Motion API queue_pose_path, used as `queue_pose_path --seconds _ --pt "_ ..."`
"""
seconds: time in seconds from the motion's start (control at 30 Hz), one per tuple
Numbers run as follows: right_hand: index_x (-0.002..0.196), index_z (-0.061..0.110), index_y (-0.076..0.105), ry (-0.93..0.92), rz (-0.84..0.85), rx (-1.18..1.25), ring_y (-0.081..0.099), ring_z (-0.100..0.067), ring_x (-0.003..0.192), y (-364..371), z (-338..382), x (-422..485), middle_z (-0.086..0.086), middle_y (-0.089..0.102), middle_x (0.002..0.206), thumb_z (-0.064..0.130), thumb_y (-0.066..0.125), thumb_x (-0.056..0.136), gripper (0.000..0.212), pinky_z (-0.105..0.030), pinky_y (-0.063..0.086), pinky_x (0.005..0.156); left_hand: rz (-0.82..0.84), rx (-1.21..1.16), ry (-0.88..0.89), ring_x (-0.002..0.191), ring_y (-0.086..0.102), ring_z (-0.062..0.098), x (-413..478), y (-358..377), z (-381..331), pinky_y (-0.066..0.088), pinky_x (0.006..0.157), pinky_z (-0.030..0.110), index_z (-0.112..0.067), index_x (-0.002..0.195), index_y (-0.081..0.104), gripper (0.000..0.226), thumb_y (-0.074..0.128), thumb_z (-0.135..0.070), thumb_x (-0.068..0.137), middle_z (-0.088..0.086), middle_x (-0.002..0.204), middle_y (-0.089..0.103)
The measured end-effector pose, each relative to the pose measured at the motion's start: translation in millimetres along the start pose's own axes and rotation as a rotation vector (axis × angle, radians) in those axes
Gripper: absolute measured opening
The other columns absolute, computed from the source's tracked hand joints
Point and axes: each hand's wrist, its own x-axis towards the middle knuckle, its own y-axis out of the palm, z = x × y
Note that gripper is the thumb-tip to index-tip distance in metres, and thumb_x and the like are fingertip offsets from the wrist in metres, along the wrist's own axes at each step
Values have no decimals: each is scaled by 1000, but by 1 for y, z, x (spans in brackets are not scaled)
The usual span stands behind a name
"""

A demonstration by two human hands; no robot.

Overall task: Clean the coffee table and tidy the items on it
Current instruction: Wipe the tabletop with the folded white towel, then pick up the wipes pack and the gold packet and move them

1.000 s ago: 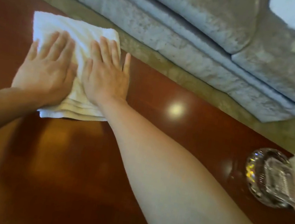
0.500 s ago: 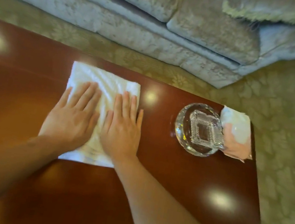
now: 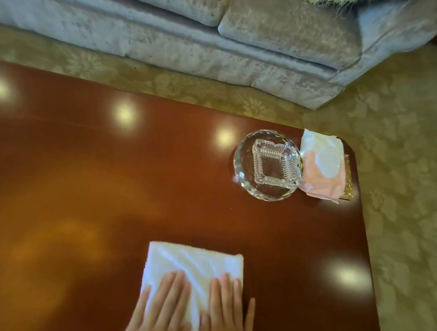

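Observation:
A folded white towel (image 3: 194,265) lies on the glossy red-brown coffee table (image 3: 64,183) near its front edge. My left hand (image 3: 157,317) and my right hand (image 3: 228,326) press flat on the towel side by side, fingers straight. At the table's far right corner stands a clear glass ashtray (image 3: 269,165), made of a square dish on a round one. A pink and white tissue pack (image 3: 323,168) lies right beside it, touching its right side.
A grey velvet sofa (image 3: 179,14) runs along the far side of the table. Patterned beige carpet (image 3: 422,199) fills the gap in between and the floor to the right. The table's right edge slants down to the lower right.
Both hands have dragged the towel across the table, toward the ashtray end and back to the front edge. The view has shifted right and now shows the whole ashtray and tissue pack.

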Motion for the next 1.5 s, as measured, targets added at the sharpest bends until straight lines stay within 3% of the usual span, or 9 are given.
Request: queue_pose_path --seconds 0.13,0.23,0.37,0.5,0.67,0.87,1.0,1.2,1.5 --pt "126 25 74 -124 -129 134 46 -18 141 -26 -41 9 4 67 144 36 41 102 43 -42 19 123 -71 -61 -9 144 43 27 2 -14 -20 25 119 49 -8 130 73 67 31 -53 103 13 139 70" --pt "133 23 70 314 -158 615 66 -13 110 -75 -84 83 6 74 125 40 52 102 39 -20 41 104 -87 -188 -132 99 67 30 64 -58 -18 42 98 54 -18 103 77 48 39 -47 102 3 105 73" --pt "125 14 73 715 22 901 75 -28 81 -113 -138 203 -7 76 95 32 64 103 30 -48 63 81 -67 -502 -384 103 69 36 200 -107 -30 49 86 44 -17 122 67 31 55 -41 105 7 112 73" --pt "145 12 54 885 421 1211 76 -33 88 -108 -138 244 -19 69 108 25 65 105 44 -35 66 64 89 -604 -535 110 70 35 302 -105 -36 58 95 43 -22 141 56 53 57 -54 99 9 123 73" --pt "135 18 51 966 383 1408 78 -32 85 -92 -134 257 -24 70 109 5 68 100 41 -35 67 61 185 -706 -572 76 79 27 328 -82 -36 67 77 44 -24 110 64 31 66 -50 94 7 86 79" --pt "108 26 63 877 390 1385 78 -28 87 -84 -135 252 -21 68 113 11 64 104 15 -36 68 74 173 -682 -514 66 79 26 337 -80 -35 68 71 45 -15 90 62 31 72 -44 92 10 75 78" --pt "129 20 64 842 431 1365 80 -30 92 -87 -121 249 -21 70 112 14 64 105 25 -36 68 77 188 -643 -488 72 79 33 331 -94 -25 67 75 47 -8 94 64 27 69 -34 92 15 81 78" --pt "129 23 66 739 473 1323 78 -32 96 -88 -52 236 -22 71 109 13 64 104 27 -38 67 83 171 -637 -543 76 79 32 286 -111 44 67 76 47 -7 97 65 31 69 -37 92 14 82 78" --pt "156 29 49 573 563 1322 79 -32 93 -73 121 227 -18 74 97 17 66 104 56 -33 67 74 62 -646 -722 56 77 18 195 -151 212 68 67 43 -18 90 66 23 72 -40 94 2 61 76"
